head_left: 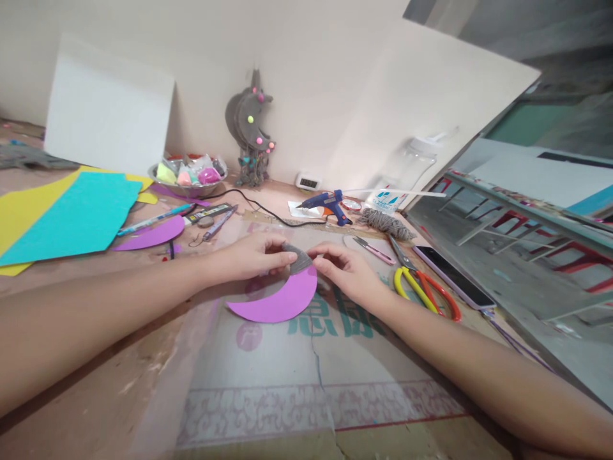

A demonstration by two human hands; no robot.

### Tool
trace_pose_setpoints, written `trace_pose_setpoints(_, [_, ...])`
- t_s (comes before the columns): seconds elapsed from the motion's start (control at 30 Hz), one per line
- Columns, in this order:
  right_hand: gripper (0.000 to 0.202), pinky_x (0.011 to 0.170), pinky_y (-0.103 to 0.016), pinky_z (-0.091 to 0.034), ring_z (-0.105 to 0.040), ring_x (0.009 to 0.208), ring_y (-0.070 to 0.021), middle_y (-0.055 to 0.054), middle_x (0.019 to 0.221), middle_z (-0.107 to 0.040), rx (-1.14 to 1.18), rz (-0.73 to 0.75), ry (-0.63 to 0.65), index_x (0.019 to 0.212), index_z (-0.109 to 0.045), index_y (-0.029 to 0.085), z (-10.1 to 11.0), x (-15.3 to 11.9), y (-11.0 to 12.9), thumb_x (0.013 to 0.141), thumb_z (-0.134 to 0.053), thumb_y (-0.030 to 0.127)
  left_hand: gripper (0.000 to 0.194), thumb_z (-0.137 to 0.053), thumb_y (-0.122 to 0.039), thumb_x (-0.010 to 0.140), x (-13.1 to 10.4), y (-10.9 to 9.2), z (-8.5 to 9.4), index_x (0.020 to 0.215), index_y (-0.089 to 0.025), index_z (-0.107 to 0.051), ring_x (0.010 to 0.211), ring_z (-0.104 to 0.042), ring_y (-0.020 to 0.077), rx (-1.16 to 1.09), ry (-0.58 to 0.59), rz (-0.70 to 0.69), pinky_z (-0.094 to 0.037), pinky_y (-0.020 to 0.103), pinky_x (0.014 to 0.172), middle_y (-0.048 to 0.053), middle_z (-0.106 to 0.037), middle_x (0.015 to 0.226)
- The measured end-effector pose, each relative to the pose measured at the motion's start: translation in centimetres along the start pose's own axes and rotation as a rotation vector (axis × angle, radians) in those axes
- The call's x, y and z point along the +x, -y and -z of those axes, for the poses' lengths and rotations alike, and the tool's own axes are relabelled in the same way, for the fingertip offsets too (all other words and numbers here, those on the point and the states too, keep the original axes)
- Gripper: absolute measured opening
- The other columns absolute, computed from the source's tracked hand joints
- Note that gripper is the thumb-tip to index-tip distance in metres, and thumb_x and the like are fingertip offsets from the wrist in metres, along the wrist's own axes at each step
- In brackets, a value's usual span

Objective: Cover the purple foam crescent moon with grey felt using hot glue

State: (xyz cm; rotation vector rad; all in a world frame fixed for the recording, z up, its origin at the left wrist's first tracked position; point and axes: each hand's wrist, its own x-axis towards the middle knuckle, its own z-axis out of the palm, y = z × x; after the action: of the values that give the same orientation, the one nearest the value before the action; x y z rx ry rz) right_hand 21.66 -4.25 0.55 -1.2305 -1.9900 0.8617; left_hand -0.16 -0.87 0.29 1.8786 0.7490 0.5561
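Observation:
A purple foam crescent [275, 300] is held above the worktop, its upper end wrapped in rows of grey yarn [297, 260]. My left hand [261, 255] pinches the wrapped end, thumb on top. At the crescent's right edge, my right hand [342, 268] has its fingers closed where the wrapping meets bare purple; they appear to grip the yarn, though the strand between them is hardly visible. A thin grey strand [316, 358] trails down over the printed board [249, 367] below.
Right of my hands are a seam ripper-like pink cutter [376, 250], scissors [414, 287], a phone [453, 276] and a yarn bundle [387, 222]. A blue glue gun [335, 206] stands behind. Foam sheets [76, 214] and another purple crescent [156, 234] lie left. A decorated grey moon [249, 121] leans at the back.

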Motion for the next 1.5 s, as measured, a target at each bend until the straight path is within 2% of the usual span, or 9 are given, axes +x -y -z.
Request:
trace_pose_setpoints(0.13, [0.024, 0.063, -0.025, -0.042, -0.054, 0.069, -0.0120, -0.002, 0.080, -0.060, 0.016, 0.014, 0.010, 0.087, -0.064, 0.017, -0.1, 0.1, 0.2, 0.084, -0.054, 0.039, 0.028, -0.050, -0.043, 0.083, -0.1, 0.0, -0.2, 0.072, -0.017, -0.051, 0.042, -0.044, 0.0063, 0.061, 0.020, 0.040, -0.030, 0.018, 0.037, -0.005, -0.049, 0.056])
trace_pose_setpoints(0.3, [0.021, 0.063, -0.024, -0.042, -0.053, 0.067, -0.0115, 0.000, 0.071, -0.057, 0.011, -0.015, 0.038, 0.074, -0.062, 0.017, -0.3, 0.1, 0.5, 0.080, -0.059, 0.037, 0.030, -0.053, -0.041, 0.081, -0.2, -0.3, -0.2, 0.066, -0.015, -0.054, 0.048, -0.043, 0.0062, 0.162, -0.018, -0.018, -0.032, 0.018, 0.044, -0.004, -0.050, 0.055])
trace_pose_setpoints(0.47, [0.023, 0.057, -0.023, -0.041, -0.050, 0.059, -0.0100, 0.001, 0.066, -0.055, 0.090, -0.068, 0.035, 0.075, -0.061, 0.017, -0.2, 0.1, 0.2, 0.081, -0.058, 0.039, 0.036, -0.047, -0.047, 0.084, 0.0, -0.1, 0.0, 0.072, -0.015, -0.060, 0.051, -0.047, 0.0081, 0.197, 0.049, -0.033, -0.035, 0.019, 0.048, -0.002, -0.054, 0.059])
trace_pose_setpoints(0.63, [0.023, 0.059, -0.024, -0.040, -0.049, 0.062, -0.0102, 0.001, 0.068, -0.054, 0.076, -0.033, 0.025, 0.076, -0.062, 0.018, -0.2, 0.2, -0.1, 0.081, -0.059, 0.039, 0.032, -0.048, -0.041, 0.085, 0.1, -0.1, 0.2, 0.071, -0.015, -0.060, 0.062, -0.051, 0.0097, 0.318, 0.054, -0.129, -0.039, 0.019, 0.057, -0.001, -0.058, 0.066])
trace_pose_setpoints(0.73, [0.022, 0.061, -0.025, -0.041, -0.050, 0.063, -0.0106, 0.001, 0.069, -0.055, 0.065, -0.029, 0.032, 0.076, -0.062, 0.018, -0.2, 0.2, 0.0, 0.082, -0.058, 0.039, 0.035, -0.043, -0.043, 0.087, -0.1, -0.3, 0.1, 0.070, -0.016, -0.057, 0.053, -0.049, 0.0083, 0.236, 0.075, -0.054, -0.037, 0.019, 0.050, -0.001, -0.055, 0.061])
trace_pose_setpoints(0.87, [0.023, 0.062, -0.025, -0.041, -0.051, 0.065, -0.0110, 0.001, 0.070, -0.055, 0.025, 0.005, 0.051, 0.075, -0.063, 0.018, -0.3, 0.1, 0.2, 0.083, -0.056, 0.038, 0.035, -0.045, -0.047, 0.085, -0.3, -0.5, -0.1, 0.071, -0.017, -0.055, 0.044, -0.046, 0.0076, 0.220, 0.036, 0.034, -0.033, 0.019, 0.043, -0.004, -0.051, 0.055])
trace_pose_setpoints(1.0, [0.025, 0.064, -0.025, -0.041, -0.051, 0.067, -0.0113, 0.000, 0.072, -0.054, -0.014, 0.043, 0.063, 0.075, -0.064, 0.017, -0.3, 0.2, 0.3, 0.085, -0.053, 0.037, 0.029, -0.049, -0.038, 0.083, -0.2, -0.5, -0.2, 0.066, -0.016, -0.055, 0.053, -0.050, 0.0084, 0.322, -0.006, -0.007, -0.036, 0.019, 0.050, -0.004, -0.056, 0.058])
trace_pose_setpoints(1.17, [0.017, 0.062, -0.025, -0.041, -0.051, 0.067, -0.0112, 0.000, 0.075, -0.056, -0.054, 0.019, 0.001, 0.078, -0.065, 0.017, -0.7, 0.4, 0.9, 0.079, -0.061, 0.034, 0.035, -0.047, -0.045, 0.083, 0.1, -0.2, -0.3, 0.069, -0.016, -0.058, 0.057, -0.050, 0.0094, 0.380, 0.007, -0.062, -0.035, 0.020, 0.052, -0.002, -0.057, 0.061])
trace_pose_setpoints(1.5, [0.017, 0.062, -0.025, -0.042, -0.052, 0.067, -0.0116, 0.000, 0.074, -0.056, -0.056, 0.019, 0.053, 0.077, -0.064, 0.018, -0.8, 0.3, 1.0, 0.081, -0.058, 0.033, 0.034, -0.046, -0.044, 0.084, 0.0, -0.1, -0.3, 0.070, -0.016, -0.058, 0.060, -0.049, 0.0104, 0.454, 0.001, -0.108, -0.035, 0.021, 0.056, -0.001, -0.057, 0.063])
